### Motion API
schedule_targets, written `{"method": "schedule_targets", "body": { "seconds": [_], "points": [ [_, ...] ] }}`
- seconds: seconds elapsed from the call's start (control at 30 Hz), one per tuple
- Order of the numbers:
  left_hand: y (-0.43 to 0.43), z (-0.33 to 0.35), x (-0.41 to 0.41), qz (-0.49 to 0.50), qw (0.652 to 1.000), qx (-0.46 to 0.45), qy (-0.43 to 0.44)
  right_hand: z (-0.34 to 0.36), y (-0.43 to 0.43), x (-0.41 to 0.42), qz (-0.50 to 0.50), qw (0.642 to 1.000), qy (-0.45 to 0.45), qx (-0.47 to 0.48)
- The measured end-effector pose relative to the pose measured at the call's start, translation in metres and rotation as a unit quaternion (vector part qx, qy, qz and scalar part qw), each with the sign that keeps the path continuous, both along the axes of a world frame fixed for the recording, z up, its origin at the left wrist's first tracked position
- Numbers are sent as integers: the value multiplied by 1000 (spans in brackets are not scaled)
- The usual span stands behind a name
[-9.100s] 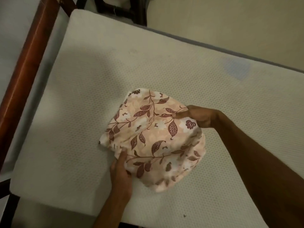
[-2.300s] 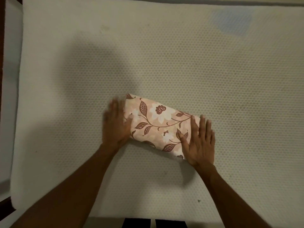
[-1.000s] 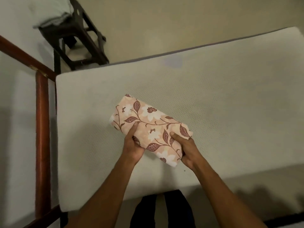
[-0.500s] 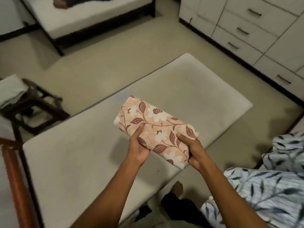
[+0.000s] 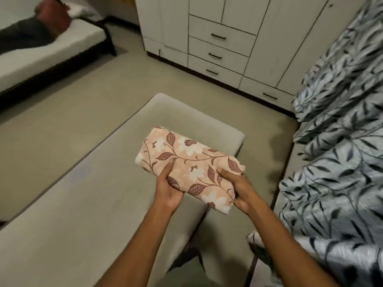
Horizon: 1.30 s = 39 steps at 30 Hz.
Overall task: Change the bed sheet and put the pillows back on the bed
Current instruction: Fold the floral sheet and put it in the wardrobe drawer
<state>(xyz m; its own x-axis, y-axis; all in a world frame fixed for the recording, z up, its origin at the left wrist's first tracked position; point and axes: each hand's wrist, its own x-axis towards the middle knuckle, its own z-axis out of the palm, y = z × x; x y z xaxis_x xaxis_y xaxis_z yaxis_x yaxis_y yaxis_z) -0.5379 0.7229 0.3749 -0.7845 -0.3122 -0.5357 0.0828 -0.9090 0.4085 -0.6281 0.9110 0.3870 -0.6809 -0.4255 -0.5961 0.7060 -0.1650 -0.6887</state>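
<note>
Holding the folded sheet (image 5: 189,168) up over the bare mattress (image 5: 83,204)
Its long axis runs from far left to near right, floral side up; the left hand (image 5: 169,189) clamps the near-left edge and the right hand (image 5: 241,189) clamps the near-right end, each thumb on top. Beyond, the wardrobe drawers (image 5: 219,52) stand closed, and a grey leaf-print cover (image 5: 342,141) lies to the right
</note>
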Motion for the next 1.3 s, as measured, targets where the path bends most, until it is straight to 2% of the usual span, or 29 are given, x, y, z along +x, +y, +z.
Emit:
{"method": "schedule_targets", "body": {
  "seconds": [0.33, 0.7, 0.97, 1.17, 1.3],
  "points": [
    [59, -18, -181, -86, 996, 1, 1, -22, 72, -147, -87, 996, -14, 2],
    [84, -26, -457, -105, 994, 12, 15, -24, 102, -418, -103, 995, -10, 14],
    [102, -17, -626, -108, 993, 30, 32, -22, 121, -590, -85, 996, 23, 13],
    [117, -27, -741, -56, 997, 40, 17, -30, 130, -721, -43, 998, 37, 31],
    [130, -22, -818, -36, 998, 36, 44, -25, 140, -808, -3, 999, 41, 34]
  ]
}}
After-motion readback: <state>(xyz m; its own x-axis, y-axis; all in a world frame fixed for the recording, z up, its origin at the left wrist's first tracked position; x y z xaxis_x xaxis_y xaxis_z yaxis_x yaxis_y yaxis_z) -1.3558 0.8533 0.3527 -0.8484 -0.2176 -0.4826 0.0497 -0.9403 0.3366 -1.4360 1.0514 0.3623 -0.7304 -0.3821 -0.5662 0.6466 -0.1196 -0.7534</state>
